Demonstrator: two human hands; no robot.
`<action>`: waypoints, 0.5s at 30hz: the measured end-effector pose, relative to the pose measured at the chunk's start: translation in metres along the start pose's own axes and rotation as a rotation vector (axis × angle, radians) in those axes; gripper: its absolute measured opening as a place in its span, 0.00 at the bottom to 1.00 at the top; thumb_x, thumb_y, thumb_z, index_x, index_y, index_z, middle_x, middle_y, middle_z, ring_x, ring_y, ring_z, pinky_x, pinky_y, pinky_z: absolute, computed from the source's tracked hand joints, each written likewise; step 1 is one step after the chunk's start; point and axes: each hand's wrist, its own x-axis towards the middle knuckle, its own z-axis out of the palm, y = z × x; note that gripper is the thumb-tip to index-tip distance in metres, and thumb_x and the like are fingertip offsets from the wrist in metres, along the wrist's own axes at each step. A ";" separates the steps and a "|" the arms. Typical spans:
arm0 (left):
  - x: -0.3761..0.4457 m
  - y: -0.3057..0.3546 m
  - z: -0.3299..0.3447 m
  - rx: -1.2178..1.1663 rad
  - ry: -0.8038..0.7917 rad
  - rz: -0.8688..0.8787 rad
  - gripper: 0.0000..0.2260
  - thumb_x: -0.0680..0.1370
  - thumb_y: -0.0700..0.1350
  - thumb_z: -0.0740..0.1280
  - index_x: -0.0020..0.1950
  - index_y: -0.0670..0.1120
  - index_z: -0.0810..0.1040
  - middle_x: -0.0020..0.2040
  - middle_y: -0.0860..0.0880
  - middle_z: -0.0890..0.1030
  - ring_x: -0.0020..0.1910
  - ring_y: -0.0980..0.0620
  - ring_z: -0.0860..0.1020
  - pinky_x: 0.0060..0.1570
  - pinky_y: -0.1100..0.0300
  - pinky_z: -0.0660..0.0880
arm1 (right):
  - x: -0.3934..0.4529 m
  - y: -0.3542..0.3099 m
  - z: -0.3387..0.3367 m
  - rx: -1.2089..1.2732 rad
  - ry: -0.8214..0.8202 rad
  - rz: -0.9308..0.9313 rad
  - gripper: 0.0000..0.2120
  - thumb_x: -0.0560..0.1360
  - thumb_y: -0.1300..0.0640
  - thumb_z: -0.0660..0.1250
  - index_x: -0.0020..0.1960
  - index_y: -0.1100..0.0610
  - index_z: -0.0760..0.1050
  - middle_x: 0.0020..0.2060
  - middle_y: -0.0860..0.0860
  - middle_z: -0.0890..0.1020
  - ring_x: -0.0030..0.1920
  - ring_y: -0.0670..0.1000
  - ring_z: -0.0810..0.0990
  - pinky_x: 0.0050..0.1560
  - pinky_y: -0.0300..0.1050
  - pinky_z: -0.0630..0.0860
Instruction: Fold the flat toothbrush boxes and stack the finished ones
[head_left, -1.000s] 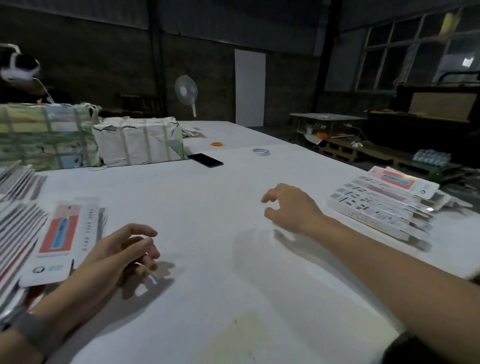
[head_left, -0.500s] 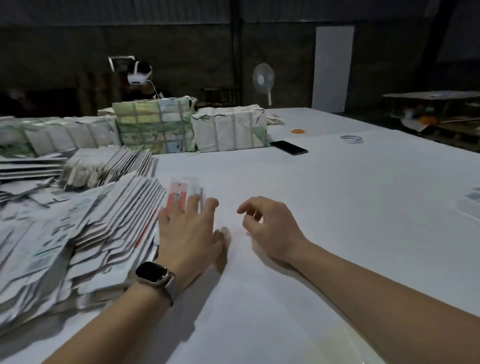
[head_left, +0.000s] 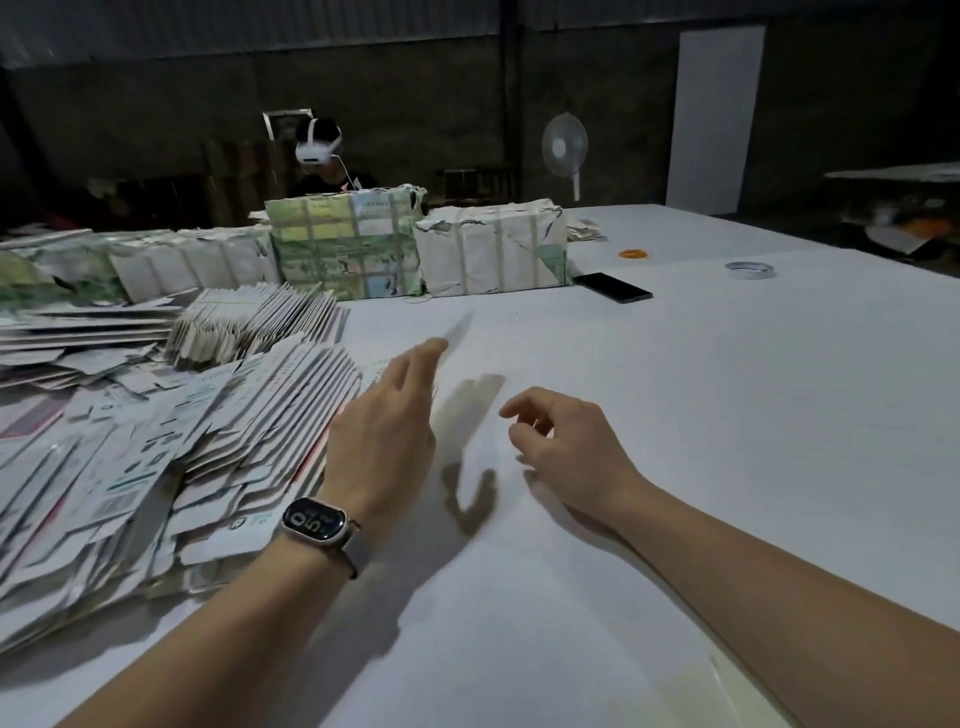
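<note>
White table (head_left: 675, 441) fills the view. Across its far left side sits a row of strapped paper-wrapped bundles (head_left: 488, 249), probably more stock. In front of them, on the left, a big sprawling heap of flat toothbrush boxes (head_left: 156, 441), fanned and overlapping, with a tighter on-edge batch behind it. Small stuff far right: a dark phone (head_left: 613, 287), a tape roll (head_left: 750, 269), an orange ring (head_left: 634, 254). No finished stack in view. Step in hand, as I read it: pickup of the next blank. Left hand (head_left: 384, 441), watch (head_left: 314, 520) on the wrist, is at the right edge of the heap, fingers extended forward. A pale blurred flat box (head_left: 460, 327) sticks out past its fingertips and throws a long shadow on the table, so it looks lifted off the surface. It reads as pinched at the near end, but motion blur hides the contact, so I can't tell the grip for sure. Right hand (head_left: 566, 441) hovers just beside, over bare table, fingers loosely curled, holding nothing, thumb and index apart. Next move, my guess: bring the blank to the clear patch between the hands, right hand takes the free end, then pop it into a tube and tuck the flaps. Risk: dragging a second blank off the fanned edge.
</note>
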 end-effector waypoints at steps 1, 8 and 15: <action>-0.001 0.001 0.001 -0.102 0.061 0.010 0.27 0.73 0.25 0.62 0.71 0.41 0.71 0.60 0.40 0.80 0.32 0.39 0.76 0.26 0.50 0.72 | 0.001 0.000 0.000 0.058 0.018 0.014 0.07 0.77 0.56 0.67 0.52 0.48 0.80 0.37 0.43 0.79 0.40 0.47 0.78 0.53 0.55 0.80; -0.012 0.036 0.025 -1.239 0.049 -0.383 0.21 0.80 0.31 0.61 0.58 0.59 0.69 0.61 0.54 0.77 0.48 0.54 0.86 0.36 0.62 0.81 | 0.007 -0.006 -0.004 0.498 0.104 0.166 0.19 0.82 0.53 0.64 0.72 0.44 0.67 0.46 0.39 0.84 0.46 0.39 0.83 0.45 0.40 0.80; -0.013 0.031 0.032 -1.555 -0.168 -0.797 0.17 0.79 0.38 0.65 0.61 0.58 0.72 0.50 0.43 0.85 0.38 0.46 0.86 0.30 0.56 0.80 | 0.002 -0.009 -0.006 0.612 0.002 0.174 0.31 0.80 0.66 0.59 0.80 0.49 0.56 0.62 0.52 0.81 0.56 0.56 0.84 0.55 0.57 0.82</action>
